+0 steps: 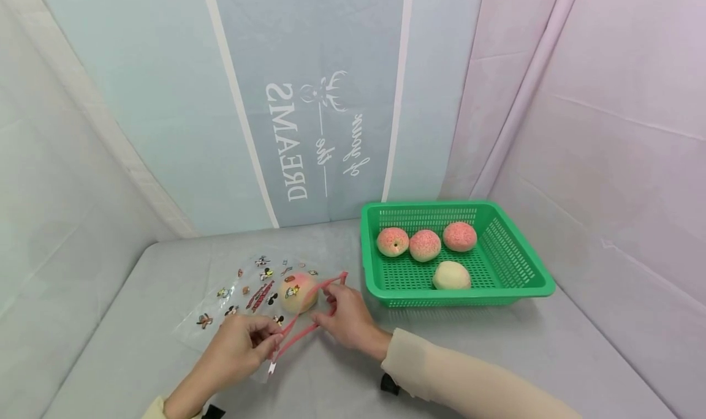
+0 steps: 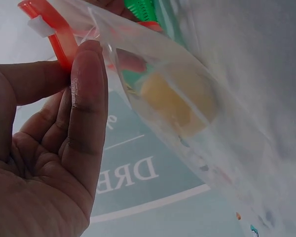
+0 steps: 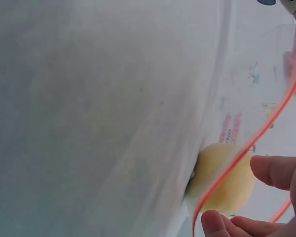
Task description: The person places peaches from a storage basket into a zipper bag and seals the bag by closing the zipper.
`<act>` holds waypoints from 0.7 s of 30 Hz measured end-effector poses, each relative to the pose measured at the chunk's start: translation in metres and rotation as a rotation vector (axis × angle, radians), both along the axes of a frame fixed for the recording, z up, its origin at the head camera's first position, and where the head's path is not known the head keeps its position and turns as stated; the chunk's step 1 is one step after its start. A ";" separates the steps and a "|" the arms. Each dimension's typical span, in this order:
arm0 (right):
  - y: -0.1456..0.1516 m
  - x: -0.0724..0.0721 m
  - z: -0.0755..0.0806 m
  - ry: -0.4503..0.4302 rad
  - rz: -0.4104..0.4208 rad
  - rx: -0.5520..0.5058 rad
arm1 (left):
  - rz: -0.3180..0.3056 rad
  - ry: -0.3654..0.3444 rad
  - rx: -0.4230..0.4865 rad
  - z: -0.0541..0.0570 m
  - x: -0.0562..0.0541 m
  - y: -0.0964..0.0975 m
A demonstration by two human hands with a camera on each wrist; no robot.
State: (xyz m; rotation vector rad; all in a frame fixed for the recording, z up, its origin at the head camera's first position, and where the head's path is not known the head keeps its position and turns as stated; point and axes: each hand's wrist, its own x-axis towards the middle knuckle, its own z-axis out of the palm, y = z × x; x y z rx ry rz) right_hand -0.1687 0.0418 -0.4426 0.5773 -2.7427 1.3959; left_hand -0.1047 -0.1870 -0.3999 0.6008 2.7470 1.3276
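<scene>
A clear zip bag (image 1: pixel 220 302) with cartoon prints and a red zip strip (image 1: pixel 298 336) lies spread, its mouth parted toward me. Inside it, near the mouth, sits a yellow-pink peach (image 1: pixel 298 291), blurred through the plastic in the left wrist view. My left hand (image 1: pixel 239 345) pinches the strip's near end between thumb and index finger, beside the white slider (image 2: pixel 41 26). At the mouth's other end is my right hand (image 1: pixel 349 318), thumb and fingers spread apart, fingertips right at the red strip (image 3: pixel 237 160).
A green plastic basket (image 1: pixel 513 247) stands to the right with several peaches in it; three are pink (image 1: pixel 425 245) and one is pale yellow (image 1: pixel 451 275). Grey cloth (image 1: pixel 496 358) covers the table, and a printed curtain (image 1: pixel 342 39) hangs behind.
</scene>
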 end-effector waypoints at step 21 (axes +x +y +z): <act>0.033 0.027 0.046 0.104 0.097 0.001 | 0.012 -0.016 -0.020 0.005 0.002 -0.003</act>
